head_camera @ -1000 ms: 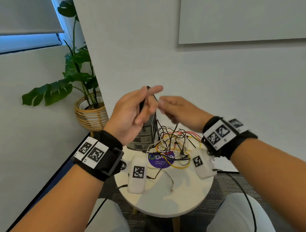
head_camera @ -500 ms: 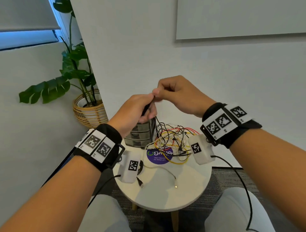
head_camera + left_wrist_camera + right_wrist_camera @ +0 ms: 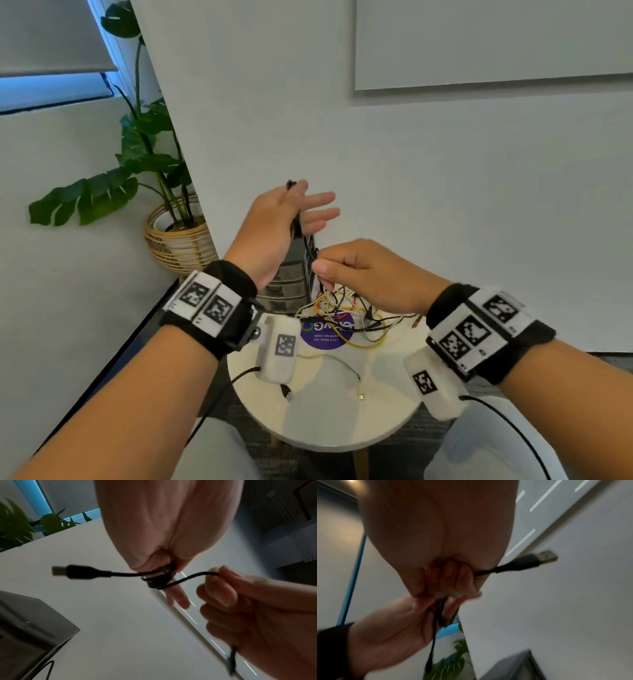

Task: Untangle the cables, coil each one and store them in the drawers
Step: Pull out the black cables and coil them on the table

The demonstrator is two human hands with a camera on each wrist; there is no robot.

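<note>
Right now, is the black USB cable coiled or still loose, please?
Partly coiled: several loops of the black USB cable wrap the left hand fingers; the right hand grips the rest.

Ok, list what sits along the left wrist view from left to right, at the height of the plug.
USB plug → black cable coiled round the left hand's fingers → right hand pinching the cable's free run.
</note>
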